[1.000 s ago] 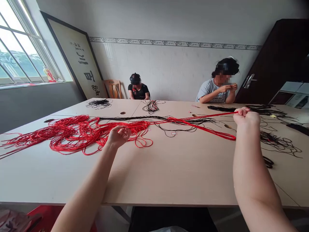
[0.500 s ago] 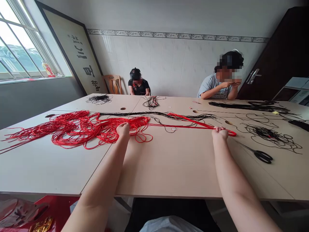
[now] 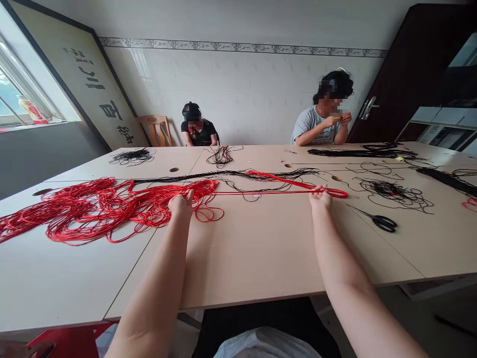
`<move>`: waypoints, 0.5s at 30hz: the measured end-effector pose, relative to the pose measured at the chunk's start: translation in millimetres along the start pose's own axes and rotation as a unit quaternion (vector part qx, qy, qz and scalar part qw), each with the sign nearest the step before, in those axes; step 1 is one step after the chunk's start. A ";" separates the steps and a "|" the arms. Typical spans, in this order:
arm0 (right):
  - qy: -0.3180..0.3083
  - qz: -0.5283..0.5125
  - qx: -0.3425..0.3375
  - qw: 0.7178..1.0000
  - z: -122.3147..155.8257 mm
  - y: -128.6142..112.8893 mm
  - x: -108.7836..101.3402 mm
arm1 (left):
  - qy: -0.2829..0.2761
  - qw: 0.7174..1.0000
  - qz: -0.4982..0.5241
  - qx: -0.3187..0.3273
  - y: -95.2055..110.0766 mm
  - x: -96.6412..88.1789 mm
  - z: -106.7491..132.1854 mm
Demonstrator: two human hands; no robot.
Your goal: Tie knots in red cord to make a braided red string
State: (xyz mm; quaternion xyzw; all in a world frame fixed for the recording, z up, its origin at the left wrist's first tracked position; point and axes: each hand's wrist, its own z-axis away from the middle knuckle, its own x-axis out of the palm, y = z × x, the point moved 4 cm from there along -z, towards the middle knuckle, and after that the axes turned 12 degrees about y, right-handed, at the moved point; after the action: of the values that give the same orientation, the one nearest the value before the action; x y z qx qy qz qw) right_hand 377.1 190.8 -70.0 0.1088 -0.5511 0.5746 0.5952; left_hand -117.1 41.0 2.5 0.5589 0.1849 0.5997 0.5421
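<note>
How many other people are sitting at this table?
2: one in a black top, far side, beside a wooden chair; one in a grey T-shirt, further right, both hands raised. Others may be out of view.

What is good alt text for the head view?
The left hand rests on a red cord tangle and the right hand holds a straight red strand on a long table. Also visible: black cord, scissors, two seated people.

Cord heap (image 3: pixel 100 211) left, scissors (image 3: pixel 378 223) right
</note>
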 end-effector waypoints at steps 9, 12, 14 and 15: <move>0.016 0.013 0.020 1.000 0.0 4.3 -1.7 | 0.064 0.998 0.023 -0.013 -2.2 -5.0 0.8; 0.023 0.002 0.026 0.999 0.3 3.3 -2.4 | 0.066 0.997 0.024 -0.016 -4.1 -5.1 0.8; 0.026 -0.006 0.031 0.999 0.6 2.3 -3.4 | 0.062 0.998 0.024 -0.020 -5.6 -5.6 1.3; 0.027 -0.009 0.032 0.999 0.7 1.7 -4.1 | 0.057 0.998 0.022 -0.023 -6.5 -5.9 1.7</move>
State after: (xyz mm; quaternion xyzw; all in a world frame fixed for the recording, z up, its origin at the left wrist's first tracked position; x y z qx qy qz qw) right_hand 376.4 188.5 -73.8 0.1172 -0.5151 0.5893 0.6113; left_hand -114.0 37.6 -5.1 0.5150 0.1893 0.6469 0.5296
